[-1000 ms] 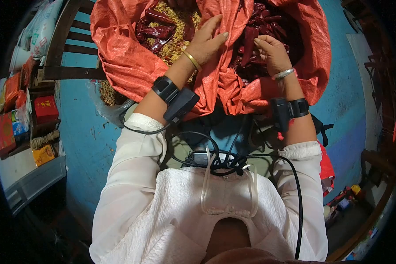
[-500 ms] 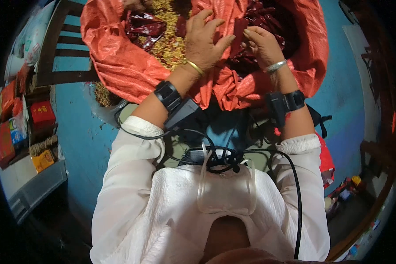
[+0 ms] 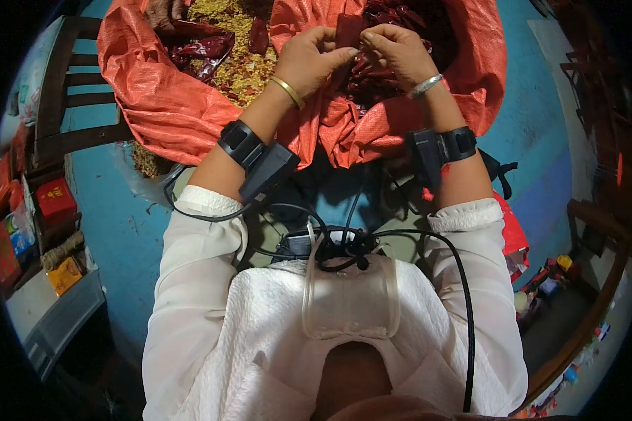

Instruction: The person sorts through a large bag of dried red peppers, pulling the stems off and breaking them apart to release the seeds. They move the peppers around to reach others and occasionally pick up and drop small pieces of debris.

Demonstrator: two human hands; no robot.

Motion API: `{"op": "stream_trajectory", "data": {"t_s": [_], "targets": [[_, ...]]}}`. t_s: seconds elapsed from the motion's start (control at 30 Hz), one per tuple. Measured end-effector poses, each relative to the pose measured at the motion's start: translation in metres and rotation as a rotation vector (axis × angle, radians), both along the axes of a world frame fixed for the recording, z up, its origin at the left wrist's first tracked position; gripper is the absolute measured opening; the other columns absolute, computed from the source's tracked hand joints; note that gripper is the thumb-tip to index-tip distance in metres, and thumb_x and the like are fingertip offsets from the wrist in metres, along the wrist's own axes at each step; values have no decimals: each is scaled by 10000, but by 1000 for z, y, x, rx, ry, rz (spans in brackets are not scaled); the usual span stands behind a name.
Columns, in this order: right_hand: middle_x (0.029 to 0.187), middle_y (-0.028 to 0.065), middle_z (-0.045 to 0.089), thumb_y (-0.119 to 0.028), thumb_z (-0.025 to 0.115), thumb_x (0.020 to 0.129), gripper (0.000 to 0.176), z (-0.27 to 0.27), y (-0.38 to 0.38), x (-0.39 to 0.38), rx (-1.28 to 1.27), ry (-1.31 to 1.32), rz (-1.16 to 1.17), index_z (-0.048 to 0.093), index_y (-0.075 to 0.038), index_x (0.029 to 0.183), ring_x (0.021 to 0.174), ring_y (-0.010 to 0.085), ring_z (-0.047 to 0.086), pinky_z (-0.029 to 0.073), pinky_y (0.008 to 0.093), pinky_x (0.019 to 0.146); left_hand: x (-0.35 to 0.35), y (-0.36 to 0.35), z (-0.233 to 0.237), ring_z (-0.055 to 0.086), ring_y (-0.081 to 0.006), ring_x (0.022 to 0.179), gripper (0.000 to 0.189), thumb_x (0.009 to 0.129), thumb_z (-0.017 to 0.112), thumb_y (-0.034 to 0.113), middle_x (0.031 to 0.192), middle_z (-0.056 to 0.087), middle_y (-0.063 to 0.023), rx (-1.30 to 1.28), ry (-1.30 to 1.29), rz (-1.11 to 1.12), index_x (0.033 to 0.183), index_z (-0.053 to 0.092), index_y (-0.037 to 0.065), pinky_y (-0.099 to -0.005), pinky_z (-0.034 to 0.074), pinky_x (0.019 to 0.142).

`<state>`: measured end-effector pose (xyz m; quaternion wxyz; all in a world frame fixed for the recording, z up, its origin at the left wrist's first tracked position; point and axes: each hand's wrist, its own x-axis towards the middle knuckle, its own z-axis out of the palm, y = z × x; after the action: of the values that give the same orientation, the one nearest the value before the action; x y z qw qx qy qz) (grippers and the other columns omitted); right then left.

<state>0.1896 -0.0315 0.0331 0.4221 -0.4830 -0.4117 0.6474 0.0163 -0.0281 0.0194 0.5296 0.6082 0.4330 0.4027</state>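
A dark red dried chili pepper (image 3: 349,29) is held between my two hands above the orange-red woven sacks. My left hand (image 3: 307,59) is closed on its left side, thumb stretched along its lower end. My right hand (image 3: 402,57) pinches the pepper from the right between thumb and fingertips. Beneath my right hand, the right sack (image 3: 476,63) contains many dark red dried chilies (image 3: 372,83). Within the left sack (image 3: 137,91) lie yellow seeds (image 3: 233,52) and several whole chilies (image 3: 205,49).
Another person's hand (image 3: 163,12) reaches into the left sack at the top. A dark wooden chair (image 3: 84,88) stands left, near red boxes (image 3: 56,199) on a shelf. Black cables (image 3: 463,281) run over my lap and sleeve. A red bag (image 3: 512,238) is at the right.
My left hand, spread beside the pepper before, has closed onto it. The pepper now sits between both hands. The whole view has shifted slightly, with the sacks a little further left and up.
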Motion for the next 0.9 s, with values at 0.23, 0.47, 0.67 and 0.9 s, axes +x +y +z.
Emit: {"op": "stream_trajectory", "data": {"t_s": [0.23,0.47,0.67,0.9], "targets": [[881,113,587,-184,531,741,165,-26,0,18,590,-1528,310,609,-110,866,847,297,566,465,395,718,-12,9,-1,473,-27,605,299,715,689,216,704,540,25,-109,-152,43,880,567,-1,-163,384,511],[1014,111,529,-173,563,718,239,-41,-7,13,548,-1525,551,614,-126,947,949,274,522,444,370,802,-27,10,10,432,-19,493,175,809,581,242,688,550,18,-249,-357,186,792,537,74,-152,321,407],[1049,112,487,-155,628,682,269,-37,-6,14,447,-1399,791,598,-136,949,929,295,514,432,365,800,-50,21,9,526,-116,583,277,859,483,310,714,568,-52,-324,-508,346,791,530,46,-209,390,462],[1181,99,411,-245,607,725,404,-32,-13,13,436,-1636,565,526,-166,1114,1029,294,465,415,400,850,-59,17,14,534,-95,619,273,848,497,330,752,581,-35,-341,-479,383,865,529,59,-215,414,522]]}}
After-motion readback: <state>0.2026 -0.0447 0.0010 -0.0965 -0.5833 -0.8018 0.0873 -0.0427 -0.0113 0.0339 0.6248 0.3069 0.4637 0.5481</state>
